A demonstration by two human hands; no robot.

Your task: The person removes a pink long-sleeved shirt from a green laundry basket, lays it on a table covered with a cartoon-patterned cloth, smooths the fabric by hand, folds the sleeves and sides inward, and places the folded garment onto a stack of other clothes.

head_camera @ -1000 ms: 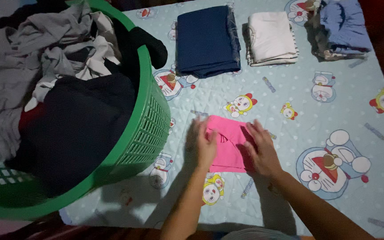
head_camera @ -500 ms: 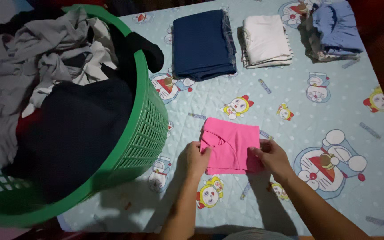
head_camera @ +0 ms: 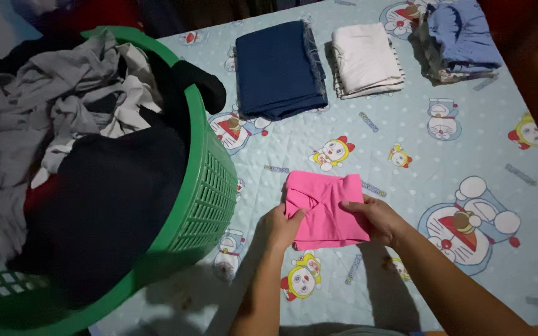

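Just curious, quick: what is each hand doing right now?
Left hand: closed on the pink cloth's left edge.
Right hand: closed on its right edge.

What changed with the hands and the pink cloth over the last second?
Both hands went from pressing flat on the pink cloth to gripping it: the left hand at its left edge, the right hand at its right edge. The green basket and the folded stacks stayed put.

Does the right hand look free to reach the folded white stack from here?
Probably yes, once it lets go: the right hand grips the pink garment, and only bare sheet lies between it and the white stack.
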